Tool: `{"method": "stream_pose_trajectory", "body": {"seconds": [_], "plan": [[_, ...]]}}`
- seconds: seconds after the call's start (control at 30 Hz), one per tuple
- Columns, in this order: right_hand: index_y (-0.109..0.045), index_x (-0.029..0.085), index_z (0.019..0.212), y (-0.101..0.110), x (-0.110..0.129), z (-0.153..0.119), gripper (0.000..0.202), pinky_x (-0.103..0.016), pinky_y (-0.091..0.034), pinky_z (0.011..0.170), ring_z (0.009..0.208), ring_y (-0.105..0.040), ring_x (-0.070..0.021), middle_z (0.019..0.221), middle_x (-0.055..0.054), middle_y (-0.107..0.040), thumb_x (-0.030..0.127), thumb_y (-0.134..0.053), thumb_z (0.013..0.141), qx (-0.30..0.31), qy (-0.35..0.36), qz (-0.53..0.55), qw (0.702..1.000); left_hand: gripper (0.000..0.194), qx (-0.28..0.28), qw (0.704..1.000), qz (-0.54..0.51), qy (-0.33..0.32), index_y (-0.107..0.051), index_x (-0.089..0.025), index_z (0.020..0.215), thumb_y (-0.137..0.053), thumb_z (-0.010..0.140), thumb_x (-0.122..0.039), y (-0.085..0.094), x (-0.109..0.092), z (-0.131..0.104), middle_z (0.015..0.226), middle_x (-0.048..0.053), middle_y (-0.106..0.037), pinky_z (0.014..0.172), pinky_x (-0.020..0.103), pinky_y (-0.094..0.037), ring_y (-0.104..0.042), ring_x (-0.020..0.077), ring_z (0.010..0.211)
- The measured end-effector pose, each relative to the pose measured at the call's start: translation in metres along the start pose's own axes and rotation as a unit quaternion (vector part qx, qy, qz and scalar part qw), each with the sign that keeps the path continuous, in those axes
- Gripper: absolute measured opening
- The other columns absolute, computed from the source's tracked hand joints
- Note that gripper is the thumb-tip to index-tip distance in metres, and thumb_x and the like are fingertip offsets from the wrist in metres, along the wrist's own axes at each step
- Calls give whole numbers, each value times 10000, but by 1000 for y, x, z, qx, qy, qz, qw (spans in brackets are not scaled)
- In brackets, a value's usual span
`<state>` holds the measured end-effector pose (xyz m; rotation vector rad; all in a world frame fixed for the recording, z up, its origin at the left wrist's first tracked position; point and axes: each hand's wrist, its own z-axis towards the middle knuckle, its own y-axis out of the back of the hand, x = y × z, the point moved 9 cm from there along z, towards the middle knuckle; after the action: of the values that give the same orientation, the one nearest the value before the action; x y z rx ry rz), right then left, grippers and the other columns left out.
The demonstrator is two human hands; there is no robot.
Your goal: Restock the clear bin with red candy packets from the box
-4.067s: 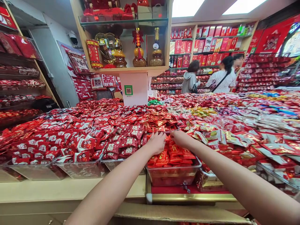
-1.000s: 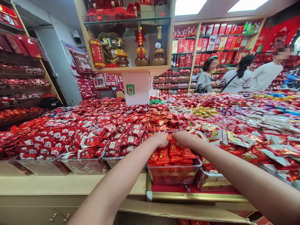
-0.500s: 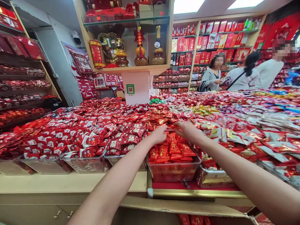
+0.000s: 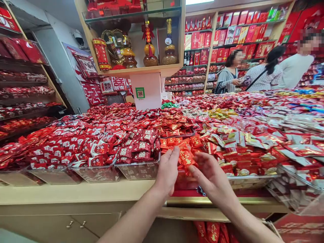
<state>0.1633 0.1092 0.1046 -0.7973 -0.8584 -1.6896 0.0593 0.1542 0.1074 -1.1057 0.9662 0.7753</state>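
Note:
Between my two hands, above the front of a clear plastic tub (image 4: 183, 184), is a small red packet (image 4: 186, 157) with gold characters. My left hand (image 4: 165, 173) grips it from the left, thumb upward. My right hand (image 4: 214, 177) has its thumb and curled fingers at the packet's right edge. Whether more packets are gathered beneath it is hidden. Similar red packets (image 4: 168, 142) lie in the tub behind my hands.
A cardboard box (image 4: 187, 214) below the counter edge holds more red packets (image 4: 213, 231). Tubs of dark red packets (image 4: 141, 150) stand left, red-and-white packets (image 4: 243, 165) right. A display cabinet (image 4: 141, 71) rises behind. Several people (image 4: 265, 72) stand at the back right.
Both hands have drawn back toward me from the rear of the tub. The red packet is now between them, and the tub's rear shows a lower layer. The view has tilted slightly down.

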Motion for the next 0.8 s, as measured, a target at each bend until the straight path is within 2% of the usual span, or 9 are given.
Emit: {"method": "stream_pose_trajectory", "body": {"seconds": [0.07, 0.13, 0.2, 0.33, 0.5, 0.6, 0.7, 0.77, 0.8], "plan": [[-510, 214, 900, -16, -12, -9, 201, -269, -500, 583, 688, -581, -148, 794, -27, -606, 357, -555, 766, 40, -97, 124, 987, 334, -11, 1000, 7, 0, -621, -164, 934, -502, 775, -432, -2, 4, -7, 804, 42, -674, 720, 286, -483, -610, 190, 821], [-518, 195, 784, -30, -15, -16, 184, -234, -469, 531, 566, -534, -110, 649, 14, -571, 374, -557, 764, 81, -134, 185, 970, 354, -9, 1000, 17, 10, -620, -182, 940, -494, 768, -465, -3, 9, -13, 762, 34, -674, 685, 287, -492, -614, 194, 793], [-515, 195, 800, -28, -17, -20, 194, -226, -461, 530, 552, -517, -102, 637, 26, -560, 365, -588, 741, 50, -141, 211, 966, 361, -7, 999, 33, 22, -624, -193, 924, -495, 757, -487, -3, 13, -18, 727, 30, -672, 667, 288, -494, -616, 196, 771], [-496, 220, 863, -13, -25, -28, 272, -248, -488, 637, 697, -570, -127, 842, -10, -610, 327, -660, 675, -70, -136, 228, 961, 309, -28, 998, 49, 29, -639, -190, 839, -547, 726, -463, 0, 18, -22, 722, 31, -675, 691, 288, -488, -613, 196, 779], [-468, 222, 772, -20, -26, -31, 238, -248, -502, 622, 680, -581, -118, 889, -6, -602, 308, -663, 666, -86, -127, 241, 958, 308, -23, 993, -63, 97, -642, -143, 770, -548, 723, -432, -3, 29, -23, 733, 78, -680, 708, 315, -489, -629, 206, 772], [-486, 214, 797, -21, -19, -15, 242, -286, -486, 722, 861, -576, -170, 957, -48, -602, 332, -655, 668, -29, -103, 162, 981, 326, -33, 995, -51, 80, -622, -131, 837, -523, 745, -427, 3, 22, -13, 768, 80, -681, 727, 313, -487, -630, 202, 795], [-505, 190, 847, -6, -10, 18, 276, -292, -469, 692, 854, -574, -196, 886, -77, -621, 396, -608, 696, 10, -65, -3, 998, 398, -13, 997, 82, 4, -533, -131, 1056, -372, 835, -420, 9, 2, 10, 928, 91, -665, 803, 323, -465, -604, 198, 908], [-487, 165, 947, 11, -9, 48, 349, -280, -455, 600, 698, -586, -181, 772, -62, -627, 423, -557, 723, 0, -60, -156, 986, 439, 12, 961, 266, -76, -387, -148, 1221, -234, 882, -382, 6, -16, 32, 1119, 105, -592, 891, 330, -420, -544, 187, 1039], [-465, 151, 1011, 19, -11, 63, 389, -274, -444, 580, 658, -583, -175, 754, -58, -629, 417, -534, 735, -3, -70, -248, 966, 436, 39, 912, 390, -119, -315, -147, 1274, -220, 889, -329, 0, -21, 42, 1227, 107, -515, 950, 317, -371, -478, 174, 1125]]}}
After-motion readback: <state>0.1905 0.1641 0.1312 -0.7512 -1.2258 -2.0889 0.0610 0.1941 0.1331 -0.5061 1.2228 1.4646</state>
